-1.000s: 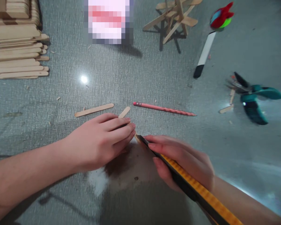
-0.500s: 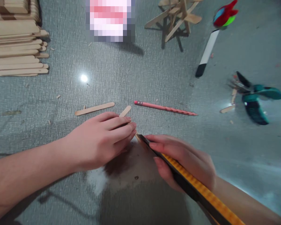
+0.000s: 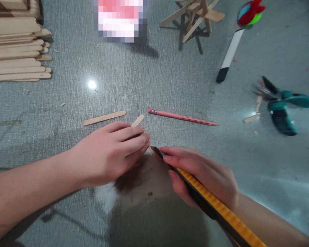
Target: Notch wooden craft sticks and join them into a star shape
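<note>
My left hand (image 3: pixel 115 151) is closed, its fingers pressing on wooden craft sticks against the table. The rounded end of one craft stick (image 3: pixel 138 120) pokes out above the fingers; most of it is hidden. My right hand (image 3: pixel 203 176) grips a yellow and black utility knife (image 3: pixel 208 199). The blade tip rests at a thin bit of wood beside my left fingertips. Just beyond my left hand lies a loose craft stick (image 3: pixel 104 118). A pink pencil (image 3: pixel 182 117) lies past both hands, its eraser end to the left.
Craft sticks (image 3: pixel 18 51) are piled at the far left. A small craft-stick structure (image 3: pixel 195 17) stands at the back, right of a blurred-out object (image 3: pixel 118 20). Pliers with teal handles (image 3: pixel 283 106), a stick offcut (image 3: pixel 251 118) and a white-and-black marker-like tool (image 3: pixel 230 56) lie on the right.
The whole view has shifted very slightly. Both hands and the knife keep nearly the same pose, with the blade still against the wood.
</note>
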The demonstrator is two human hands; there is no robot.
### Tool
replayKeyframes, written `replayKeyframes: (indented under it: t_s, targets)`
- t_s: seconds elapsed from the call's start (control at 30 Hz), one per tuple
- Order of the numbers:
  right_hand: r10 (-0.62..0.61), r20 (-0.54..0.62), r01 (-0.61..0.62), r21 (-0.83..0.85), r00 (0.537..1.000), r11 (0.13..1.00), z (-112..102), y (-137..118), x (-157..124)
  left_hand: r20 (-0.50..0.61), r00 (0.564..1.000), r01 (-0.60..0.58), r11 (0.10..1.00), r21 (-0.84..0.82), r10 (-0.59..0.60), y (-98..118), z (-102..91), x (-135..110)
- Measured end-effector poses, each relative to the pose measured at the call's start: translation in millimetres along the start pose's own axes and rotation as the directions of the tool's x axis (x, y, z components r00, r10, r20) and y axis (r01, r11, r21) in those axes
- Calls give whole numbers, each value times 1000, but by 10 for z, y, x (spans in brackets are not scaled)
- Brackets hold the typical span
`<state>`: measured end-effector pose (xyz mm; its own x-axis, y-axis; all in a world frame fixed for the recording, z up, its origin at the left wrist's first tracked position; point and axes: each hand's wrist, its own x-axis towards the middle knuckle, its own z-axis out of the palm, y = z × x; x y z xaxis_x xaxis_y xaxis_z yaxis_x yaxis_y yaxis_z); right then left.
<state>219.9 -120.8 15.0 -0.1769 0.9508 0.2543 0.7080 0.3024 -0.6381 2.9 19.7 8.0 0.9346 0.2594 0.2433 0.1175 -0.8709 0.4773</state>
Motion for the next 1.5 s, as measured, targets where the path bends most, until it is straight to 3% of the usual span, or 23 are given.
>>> replayKeyframes:
  t_s: [0.6, 0.93, 1.3, 1.5]
  targets:
    - [-56, 4, 56, -38, 998, 998, 22, -11, -26, 36, 999, -17, 998, 68, 14, 48, -44, 48]
    - [-35, 39, 36, -37, 999, 999, -19, 6, -33, 68, 994, -102, 976, 192, 91, 81, -40, 41]
    - [-23, 32, 23, -13, 999, 1000, -38, -3, 7, 50, 996, -90, 969, 231, 80, 125, -35, 50]
    - [-73, 41, 74, -12, 997, 997, -33, 10, -8, 36, 997, -79, 956, 282, 72, 137, -10, 54]
